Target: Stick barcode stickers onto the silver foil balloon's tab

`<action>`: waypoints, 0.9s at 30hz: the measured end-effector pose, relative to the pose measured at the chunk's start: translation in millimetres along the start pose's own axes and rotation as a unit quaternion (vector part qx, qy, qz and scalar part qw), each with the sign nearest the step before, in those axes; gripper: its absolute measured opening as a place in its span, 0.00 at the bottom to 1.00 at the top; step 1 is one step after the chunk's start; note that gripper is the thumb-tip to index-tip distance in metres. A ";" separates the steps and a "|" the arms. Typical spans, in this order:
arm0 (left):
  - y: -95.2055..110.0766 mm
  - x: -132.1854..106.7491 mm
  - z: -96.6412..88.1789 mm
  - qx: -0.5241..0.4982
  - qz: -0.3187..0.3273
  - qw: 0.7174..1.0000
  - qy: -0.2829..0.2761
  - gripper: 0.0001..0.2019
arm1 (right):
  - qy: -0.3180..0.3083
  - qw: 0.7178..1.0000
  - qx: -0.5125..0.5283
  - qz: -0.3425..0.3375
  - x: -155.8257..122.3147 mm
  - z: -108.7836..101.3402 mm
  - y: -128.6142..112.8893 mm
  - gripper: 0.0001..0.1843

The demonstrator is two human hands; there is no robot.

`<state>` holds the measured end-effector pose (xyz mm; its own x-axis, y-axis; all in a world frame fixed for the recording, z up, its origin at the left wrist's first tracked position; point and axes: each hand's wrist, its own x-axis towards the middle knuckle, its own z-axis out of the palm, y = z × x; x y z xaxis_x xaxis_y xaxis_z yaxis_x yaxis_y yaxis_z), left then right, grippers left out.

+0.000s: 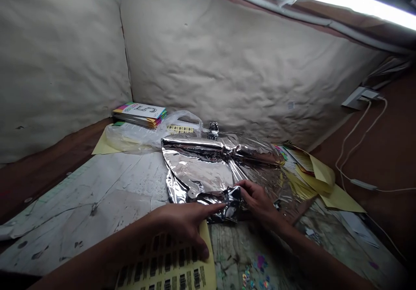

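A flat, shiny silver foil balloon [201, 166] lies spread over the middle of the table, with creases and a folded-over lower end. My right hand [260, 201] pinches that folded end between thumb and fingers. From the other side, my left hand [183, 223] reaches over with its index finger stretched across the fold and its thumb spread away. Beneath my left hand is a yellow sheet of barcode stickers [167, 262], partly covered by the hand and forearm.
Printed packets [139, 111] are stacked at the back left beside a clear plastic bag [136, 136]. Yellow paper sheets [341, 199] lie at the right. Shiny confetti [255, 277] is scattered on the worn table [120, 186]. White cables [344, 151] hang from a wall socket [359, 97].
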<state>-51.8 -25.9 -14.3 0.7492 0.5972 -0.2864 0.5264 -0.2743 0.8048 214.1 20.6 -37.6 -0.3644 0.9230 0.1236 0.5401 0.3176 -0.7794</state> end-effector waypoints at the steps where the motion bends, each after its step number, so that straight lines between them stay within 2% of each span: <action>1: 0.3 0.8 0.5 0.000 -0.005 1.000 0.001 0.56 | 0.015 1.000 -0.015 -0.008 2.6 -2.0 -0.8 0.13; 4: 0.2 2.7 1.5 0.001 -0.017 1.000 -0.003 0.56 | 0.057 0.994 -0.083 -0.050 18.1 -13.1 -7.6 0.12; 7: -0.8 3.3 2.1 0.006 -0.030 0.999 -0.007 0.57 | 0.117 0.973 -0.163 -0.111 50.8 -28.8 -20.1 0.13; 10: -1.1 2.7 2.4 0.002 -0.034 0.999 0.001 0.57 | 0.185 0.934 -0.272 -0.138 103.1 -45.2 -32.0 0.14; 13: -0.2 1.8 2.0 0.000 -0.031 1.000 -0.002 0.57 | 0.212 0.890 -0.391 -0.096 164.9 -59.8 -35.6 0.16; 16: -0.3 2.0 1.6 0.005 -0.034 0.999 -0.006 0.58 | 0.199 0.874 -0.437 -0.070 218.4 -69.8 -31.7 0.18; 19: -2.9 4.0 1.5 0.019 -0.032 0.999 -0.010 0.58 | 0.155 0.866 -0.469 -0.081 255.4 -74.2 -27.2 0.17; 23: -6.2 6.4 0.3 0.036 -0.019 0.999 -0.030 0.59 | 0.073 0.850 -0.509 -0.112 288.1 -70.0 -27.1 0.15; 27: -6.4 6.0 -1.2 0.041 -0.027 0.998 -0.033 0.59 | -0.001 0.840 -0.527 -0.130 305.4 -50.9 -31.3 0.15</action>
<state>-51.1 -19.7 -20.6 0.7425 0.5626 -0.3636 0.5956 -0.3061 0.7427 124.5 303.5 55.8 -0.5739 0.7931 0.2040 0.8138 0.5245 0.2503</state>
